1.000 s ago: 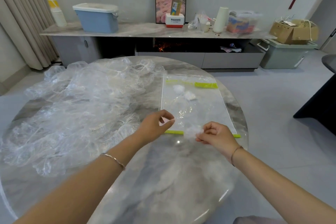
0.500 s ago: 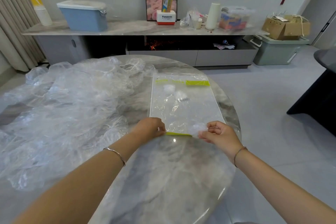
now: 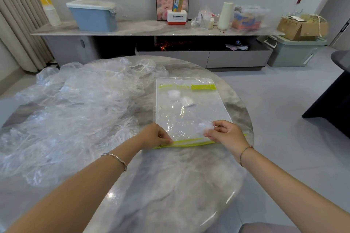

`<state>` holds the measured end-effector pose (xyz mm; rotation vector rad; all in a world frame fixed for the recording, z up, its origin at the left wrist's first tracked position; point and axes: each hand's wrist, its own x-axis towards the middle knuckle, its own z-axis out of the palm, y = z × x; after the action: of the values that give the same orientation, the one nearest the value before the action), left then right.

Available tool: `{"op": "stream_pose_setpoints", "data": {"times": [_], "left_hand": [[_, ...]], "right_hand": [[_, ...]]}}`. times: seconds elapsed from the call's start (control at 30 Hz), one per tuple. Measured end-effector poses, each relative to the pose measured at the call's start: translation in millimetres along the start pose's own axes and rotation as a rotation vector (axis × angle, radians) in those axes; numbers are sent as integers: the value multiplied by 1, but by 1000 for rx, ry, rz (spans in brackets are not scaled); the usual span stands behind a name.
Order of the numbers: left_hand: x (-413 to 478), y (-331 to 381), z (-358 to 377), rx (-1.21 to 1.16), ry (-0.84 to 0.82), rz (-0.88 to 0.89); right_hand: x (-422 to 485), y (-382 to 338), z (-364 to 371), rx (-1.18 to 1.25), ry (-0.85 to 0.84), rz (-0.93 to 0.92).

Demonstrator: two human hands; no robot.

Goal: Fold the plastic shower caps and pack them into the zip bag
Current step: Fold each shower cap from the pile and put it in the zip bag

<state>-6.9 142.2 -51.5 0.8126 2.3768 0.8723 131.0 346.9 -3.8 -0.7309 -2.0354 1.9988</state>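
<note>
Marbled round table (image 3: 170,185) fills the lower frame, with a long sideboard (image 3: 142,28) across the top behind it. At centre lies the clear zip bag (image 3: 189,111), its green-striped mouth nearest the camera, and two small folded caps (image 3: 173,93) sit inside toward its far end. The left hand (image 3: 153,135) pinches the mouth's near edge at the green strip. The right hand (image 3: 227,134) pinches a folded shower cap (image 3: 203,126) at the mouth; whether it is inside cannot be told. Loose shower caps (image 3: 75,109) heap across the table's left.

Clear zip bag (image 3: 189,111) with lime-green strips; grey-veined marble table (image 3: 170,185).
</note>
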Motion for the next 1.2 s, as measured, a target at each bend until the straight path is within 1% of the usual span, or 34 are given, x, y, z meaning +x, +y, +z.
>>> {"op": "stream_pose_setpoints", "data": {"times": [0.07,0.13,0.2,0.23,0.3,0.37,0.43,0.47,0.5,0.57,0.63,0.67,0.7,0.83,0.9,0.93,1.0,1.07,1.2], "left_hand": [[-6,3,-1,-4,49,17],[-12,9,-1,27,218,68],[-20,20,0,70,425,114],[-22,26,0,91,500,135],[-25,37,2,172,593,179],[-29,43,6,263,682,281],[-36,46,11,299,745,362],[-40,48,13,273,747,357],[-44,50,15,215,742,332],[-50,54,17,54,740,289],[-54,55,15,-70,791,277],[-56,56,13,-104,821,271],[-56,56,10,-125,848,264],[-54,55,2,-172,874,233],[-49,51,1,-185,834,226],[-45,47,2,-199,794,218],[-36,39,3,-206,705,179],[-31,33,2,-138,619,105],[-39,19,-9,210,387,-52]], "right_hand": [[1,-1,2,-19,22,-37],[-1,-3,6,-70,67,-164],[-7,-6,14,-143,67,-363],[-10,-7,18,-204,53,-467],[-13,-5,26,-398,33,-663],[-11,-1,34,-599,62,-780],[-6,0,41,-725,111,-763],[-5,-1,45,-786,106,-725],[-2,-1,51,-864,64,-671],[9,5,61,-1049,-114,-476],[31,14,70,-1162,-324,-232],[41,17,74,-1216,-382,-157],[57,24,77,-1251,-385,-144],[91,36,79,-1328,-183,-144],[93,34,81,-1316,-123,-168],[90,31,83,-1311,-125,-174],[83,26,85,-1308,-202,-185],[65,24,83,-1305,-326,-183],[20,29,65,-1241,-513,-190]]}}
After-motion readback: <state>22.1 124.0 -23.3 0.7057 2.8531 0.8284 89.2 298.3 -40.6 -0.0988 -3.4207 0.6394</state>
